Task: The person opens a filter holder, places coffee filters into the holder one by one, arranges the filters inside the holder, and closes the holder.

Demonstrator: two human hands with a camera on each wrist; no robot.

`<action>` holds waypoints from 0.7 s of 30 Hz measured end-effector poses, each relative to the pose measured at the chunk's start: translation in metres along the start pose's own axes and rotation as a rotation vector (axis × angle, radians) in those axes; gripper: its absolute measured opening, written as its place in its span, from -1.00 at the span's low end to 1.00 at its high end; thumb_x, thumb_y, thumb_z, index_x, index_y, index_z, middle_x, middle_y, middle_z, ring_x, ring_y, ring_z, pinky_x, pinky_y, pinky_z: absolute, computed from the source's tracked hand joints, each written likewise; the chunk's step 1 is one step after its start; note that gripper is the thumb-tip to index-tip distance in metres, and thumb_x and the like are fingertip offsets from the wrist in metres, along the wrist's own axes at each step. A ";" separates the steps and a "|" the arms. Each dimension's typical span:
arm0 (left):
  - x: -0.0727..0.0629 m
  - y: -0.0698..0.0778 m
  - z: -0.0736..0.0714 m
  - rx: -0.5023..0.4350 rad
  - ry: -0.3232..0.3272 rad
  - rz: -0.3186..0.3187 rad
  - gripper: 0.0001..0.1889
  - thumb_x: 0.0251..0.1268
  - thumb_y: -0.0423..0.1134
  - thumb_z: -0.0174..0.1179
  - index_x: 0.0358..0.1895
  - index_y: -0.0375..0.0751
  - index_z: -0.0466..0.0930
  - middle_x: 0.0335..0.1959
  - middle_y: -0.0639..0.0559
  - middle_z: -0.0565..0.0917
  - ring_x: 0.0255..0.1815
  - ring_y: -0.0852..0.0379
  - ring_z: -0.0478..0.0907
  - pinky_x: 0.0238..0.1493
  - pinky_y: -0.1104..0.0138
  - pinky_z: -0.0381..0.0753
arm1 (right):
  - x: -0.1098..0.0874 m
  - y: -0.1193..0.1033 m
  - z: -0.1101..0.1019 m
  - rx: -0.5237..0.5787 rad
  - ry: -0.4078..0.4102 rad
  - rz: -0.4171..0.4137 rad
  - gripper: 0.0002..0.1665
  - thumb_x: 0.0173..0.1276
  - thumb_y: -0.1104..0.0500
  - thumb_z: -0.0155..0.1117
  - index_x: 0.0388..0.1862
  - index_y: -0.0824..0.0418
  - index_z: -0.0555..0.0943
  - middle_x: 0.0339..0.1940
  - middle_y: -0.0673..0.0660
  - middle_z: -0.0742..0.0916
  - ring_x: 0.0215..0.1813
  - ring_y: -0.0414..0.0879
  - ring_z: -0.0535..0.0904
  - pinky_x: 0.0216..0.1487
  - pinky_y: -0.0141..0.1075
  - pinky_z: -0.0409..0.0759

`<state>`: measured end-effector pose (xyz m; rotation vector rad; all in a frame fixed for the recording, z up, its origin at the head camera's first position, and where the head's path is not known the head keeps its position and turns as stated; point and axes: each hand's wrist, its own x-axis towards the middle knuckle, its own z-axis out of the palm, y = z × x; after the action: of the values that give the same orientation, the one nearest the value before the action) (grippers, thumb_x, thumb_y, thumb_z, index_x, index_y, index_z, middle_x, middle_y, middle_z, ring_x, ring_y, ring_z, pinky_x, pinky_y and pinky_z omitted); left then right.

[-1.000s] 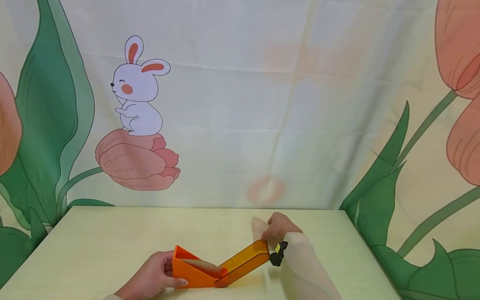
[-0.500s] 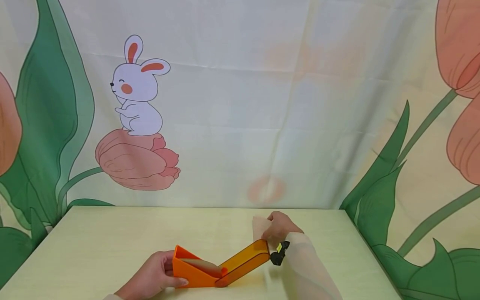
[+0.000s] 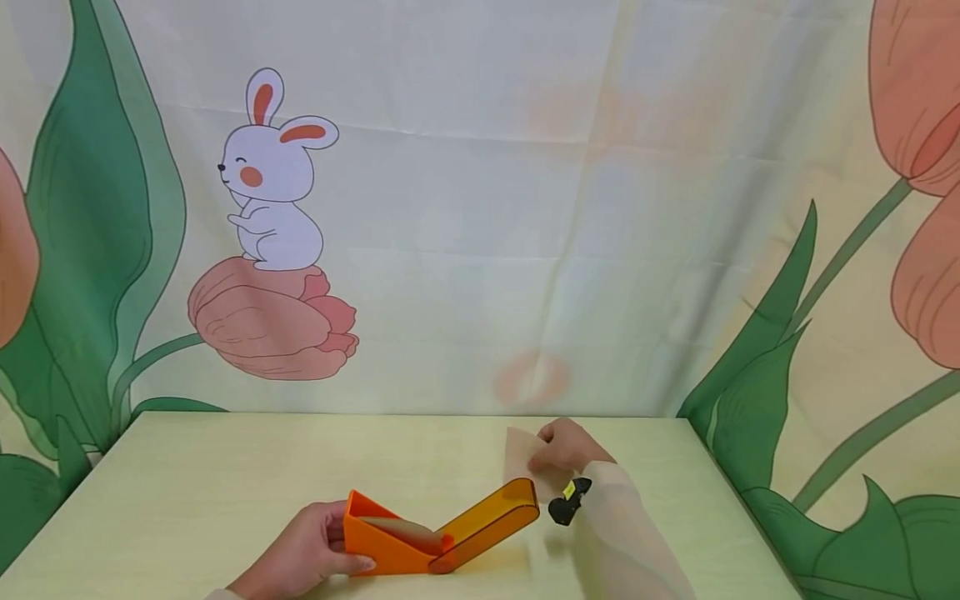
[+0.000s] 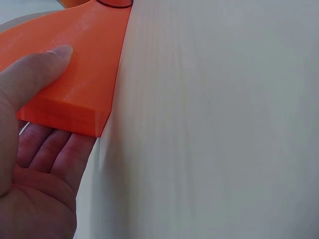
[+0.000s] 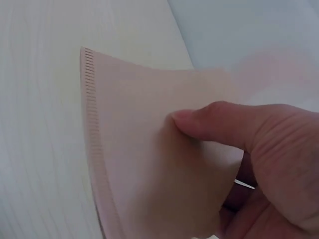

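My left hand [image 3: 296, 550] grips the closed end of an orange coffee filter holder [image 3: 390, 557]. In the left wrist view the thumb lies flat on the holder's near face [image 4: 82, 64], with the other fingers behind it. Its amber see-through lid [image 3: 491, 527] is swung open and slants up to the right. Tan filter paper [image 3: 401, 533] shows inside the holder. Beyond the lid, my right hand [image 3: 572, 447] pinches tan coffee filters [image 3: 519, 458] between thumb and fingers. A crimped seam [image 5: 92, 109] runs along their left edge in the right wrist view.
A pale wooden table [image 3: 225, 475] lies under everything. Behind it hangs a cloth backdrop [image 3: 450, 250] printed with a rabbit and tulips, down to the table's back edge. A small black device [image 3: 570, 502] sits at the right wrist, near the lid's tip.
My right hand has shifted slightly right and away with the coffee filters, and its wrist device now stands apart from the lid's tip. The left hand and filter holder stay in place.
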<state>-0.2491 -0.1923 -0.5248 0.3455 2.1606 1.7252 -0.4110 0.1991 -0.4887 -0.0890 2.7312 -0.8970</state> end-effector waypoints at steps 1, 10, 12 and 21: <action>0.000 0.000 0.000 -0.002 0.000 0.001 -0.40 0.08 -0.18 0.57 0.21 -0.24 0.60 0.09 -0.06 0.75 -0.01 0.03 0.70 0.09 0.30 0.74 | 0.000 0.000 -0.002 0.009 -0.005 -0.002 -0.83 0.11 0.14 0.56 -0.43 0.11 0.68 -0.42 0.03 0.67 -0.32 -0.01 0.60 -0.31 -0.24 0.59; 0.000 -0.001 -0.001 -0.016 -0.002 0.007 -0.40 0.08 -0.19 0.57 0.21 -0.25 0.61 0.09 -0.07 0.76 0.00 0.03 0.71 0.07 0.33 0.74 | -0.010 -0.009 -0.019 0.116 -0.052 -0.129 -0.62 0.22 0.08 0.52 -0.64 0.17 0.55 -0.63 -0.03 0.51 -0.41 -0.09 0.44 -0.38 -0.30 0.39; 0.000 -0.002 -0.001 -0.014 0.000 0.009 -0.40 0.08 -0.19 0.57 0.21 -0.26 0.61 0.09 -0.07 0.76 0.00 0.03 0.71 0.07 0.33 0.75 | -0.012 -0.012 -0.023 0.165 -0.069 -0.149 -0.67 0.23 0.07 0.55 -0.58 0.19 0.63 -0.55 -0.02 0.60 -0.34 -0.07 0.51 -0.32 -0.30 0.48; 0.002 -0.002 0.000 0.011 0.009 -0.002 -0.39 0.07 -0.17 0.57 0.22 -0.26 0.61 0.09 -0.07 0.76 -0.01 0.03 0.71 0.09 0.28 0.75 | -0.024 -0.030 -0.035 0.158 -0.047 -0.275 -0.79 0.17 0.04 0.62 -0.47 0.14 0.81 -0.53 -0.07 0.64 -0.36 -0.10 0.45 -0.38 -0.32 0.44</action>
<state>-0.2504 -0.1919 -0.5267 0.3393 2.1764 1.7176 -0.3977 0.1982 -0.4379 -0.4580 2.6338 -1.1645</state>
